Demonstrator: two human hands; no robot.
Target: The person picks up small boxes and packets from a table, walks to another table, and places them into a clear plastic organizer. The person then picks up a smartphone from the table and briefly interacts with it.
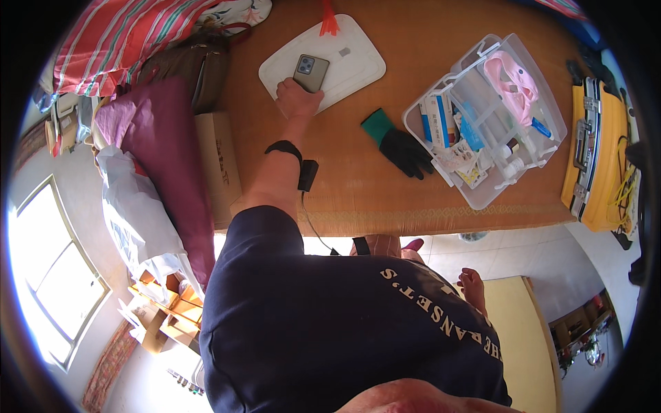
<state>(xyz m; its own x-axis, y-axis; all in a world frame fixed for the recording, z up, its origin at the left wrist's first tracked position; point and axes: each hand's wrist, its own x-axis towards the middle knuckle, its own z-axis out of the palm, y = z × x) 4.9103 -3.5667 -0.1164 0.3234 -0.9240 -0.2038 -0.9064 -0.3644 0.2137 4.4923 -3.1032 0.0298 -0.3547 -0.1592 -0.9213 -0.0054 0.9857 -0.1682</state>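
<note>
My left hand grips the lower end of a smartphone, which lies with its camera side up on a white plastic lid. An orange-red strip with a frayed end reaches over the lid's far edge. A black band with a small black box and a cable is on my left forearm. My right hand hangs beside my body, off the table, its fingers loosely bent and apart with nothing seen in them. A green and black work glove lies between the lid and a clear plastic box.
The clear box holds medicine packs, small bottles and a pink strap-like item. A yellow hard case stands at the table's right end. Along the left are a cardboard box, maroon cloth and a brown bag.
</note>
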